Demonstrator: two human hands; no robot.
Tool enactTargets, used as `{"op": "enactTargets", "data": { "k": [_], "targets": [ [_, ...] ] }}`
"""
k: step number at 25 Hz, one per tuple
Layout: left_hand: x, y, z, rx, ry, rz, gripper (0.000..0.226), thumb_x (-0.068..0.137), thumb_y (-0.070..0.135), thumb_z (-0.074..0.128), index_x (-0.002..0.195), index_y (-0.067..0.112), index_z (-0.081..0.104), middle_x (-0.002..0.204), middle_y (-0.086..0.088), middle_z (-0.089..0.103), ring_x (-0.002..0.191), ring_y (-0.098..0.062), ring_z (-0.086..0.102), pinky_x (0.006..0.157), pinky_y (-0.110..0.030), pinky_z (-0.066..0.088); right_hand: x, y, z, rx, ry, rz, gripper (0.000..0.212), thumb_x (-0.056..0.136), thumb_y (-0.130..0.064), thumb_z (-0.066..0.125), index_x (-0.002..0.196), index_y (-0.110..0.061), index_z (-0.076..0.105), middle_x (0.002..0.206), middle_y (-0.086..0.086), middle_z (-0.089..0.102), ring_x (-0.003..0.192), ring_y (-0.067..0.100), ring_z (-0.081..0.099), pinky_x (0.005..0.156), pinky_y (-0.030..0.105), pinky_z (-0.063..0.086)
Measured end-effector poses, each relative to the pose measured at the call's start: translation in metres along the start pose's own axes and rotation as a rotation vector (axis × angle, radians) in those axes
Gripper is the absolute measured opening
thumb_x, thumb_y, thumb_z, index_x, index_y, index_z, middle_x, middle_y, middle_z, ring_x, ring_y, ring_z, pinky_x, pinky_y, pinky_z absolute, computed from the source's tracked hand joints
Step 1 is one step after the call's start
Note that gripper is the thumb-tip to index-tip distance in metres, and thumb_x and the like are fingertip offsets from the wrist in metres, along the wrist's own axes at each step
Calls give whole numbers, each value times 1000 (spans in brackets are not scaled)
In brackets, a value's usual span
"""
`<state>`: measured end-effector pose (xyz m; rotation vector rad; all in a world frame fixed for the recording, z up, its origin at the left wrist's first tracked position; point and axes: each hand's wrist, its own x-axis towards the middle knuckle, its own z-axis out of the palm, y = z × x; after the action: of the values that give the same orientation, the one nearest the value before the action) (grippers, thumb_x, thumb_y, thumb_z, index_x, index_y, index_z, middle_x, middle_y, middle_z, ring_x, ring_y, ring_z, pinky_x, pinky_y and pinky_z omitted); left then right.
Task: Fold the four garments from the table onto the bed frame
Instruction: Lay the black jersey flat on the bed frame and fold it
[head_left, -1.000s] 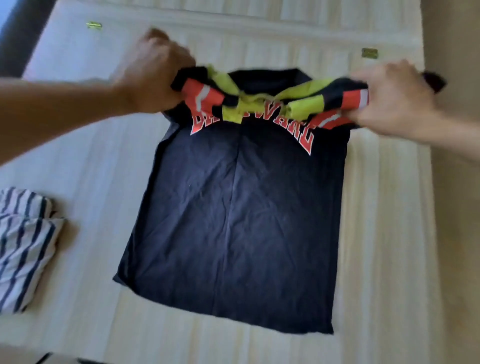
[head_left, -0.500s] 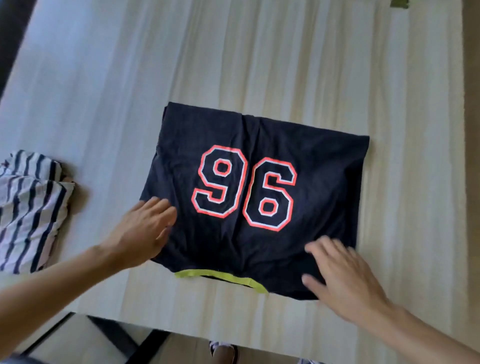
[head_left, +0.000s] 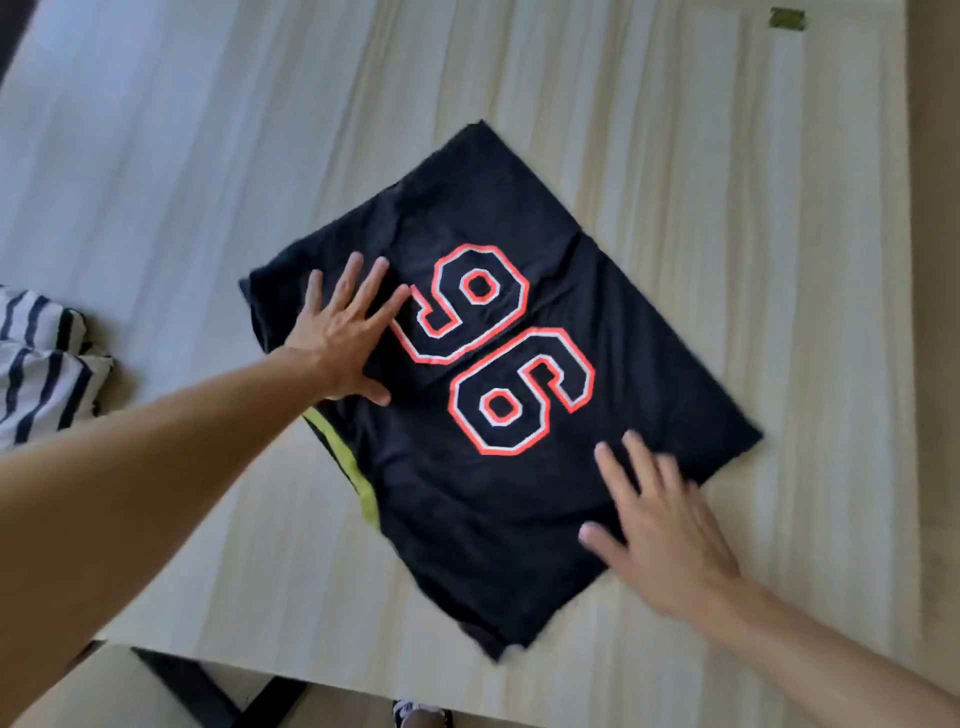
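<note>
Black jersey (head_left: 519, 519): folded with the number 96 face up, lying skewed on the pale wooden surface (head_left: 779, 260); a yellow-green strip (head_left: 348, 467) shows along its left edge.
Left hand (head_left: 343, 338): your fingers are spread wide and flat, pressing the jersey's left part beside the 9.
Right hand (head_left: 660, 530): blurred; your fingers are straight and spread at the jersey's near right edge, holding nothing.
Striped garment (head_left: 41, 364): left of the jersey, apart from it.

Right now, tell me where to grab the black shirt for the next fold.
Probably pinch the shirt at the two corners of its near-right edge, coming in from the side of the right hand. It lies flat and slanted, that edge runs just by the right hand, and the left hand presses the opposite end flat.
</note>
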<state>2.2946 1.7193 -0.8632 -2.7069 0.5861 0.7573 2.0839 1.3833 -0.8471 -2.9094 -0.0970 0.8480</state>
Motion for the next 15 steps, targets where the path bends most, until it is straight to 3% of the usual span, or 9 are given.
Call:
{"op": "enactTargets", "data": {
  "k": [1,3,5,7,10,11,13,15],
  "targets": [
    [0,7,-10,25,81,26,136,67,63,81,163,24,-7,169,-13,-19,155,-38,-18,123,-64,5,-18,-10,3,37,-34,-53,86,81,-66,42,153,-19,38,157,15,36,125,35,50,91,48,49],
    [-28,39,-9,-80,309,171,109,66,44,83,157,16,30,167,-20,17,154,-41,13,119,-57,26,-39,-16,5,129,-142,-172,79,84,-58,45,155,-26,30,156,2,30,132,24,44,103,36,41],
    [-90,82,11,-184,426,413,80,57,52,82,124,17,56,135,-14,55,124,-35,46,94,-47,44,-40,-1,-2,123,-92,-273,73,77,-50,59,145,-30,40,146,-5,37,130,16,45,105,28,39],
    [-148,114,36,-166,270,553,82,47,78,72,102,20,56,107,-4,56,96,-26,48,79,-42,41,-35,28,-7,7,-19,-314,72,59,-47,71,127,-29,53,136,-3,46,124,17,47,104,28,40],
    [-179,125,87,-120,-85,510,106,25,88,70,104,18,57,106,-2,51,91,-25,47,74,-41,33,-31,77,0,-201,-115,-399,75,51,-42,76,121,-25,56,137,5,48,127,25,47,107,40,30],
    [-179,121,95,-91,-94,494,104,26,82,77,108,19,58,110,-3,52,94,-26,49,75,-41,36,-29,87,2,-258,-146,-424,74,51,-41,80,120,-23,58,137,6,50,129,27,48,108,43,30],
    [-178,114,98,-76,24,501,76,45,53,90,108,22,60,114,-3,57,97,-27,54,73,-38,45,-17,96,6,-361,-80,-513,60,54,-28,85,108,-20,63,130,8,57,125,29,54,108,47,31],
    [-180,113,100,-145,140,529,40,63,22,77,99,23,58,106,0,60,90,-24,56,70,-33,44,-6,93,7,-378,29,-597,36,63,-5,71,95,-19,61,115,6,61,110,28,60,110,46,32]
  ]
}}
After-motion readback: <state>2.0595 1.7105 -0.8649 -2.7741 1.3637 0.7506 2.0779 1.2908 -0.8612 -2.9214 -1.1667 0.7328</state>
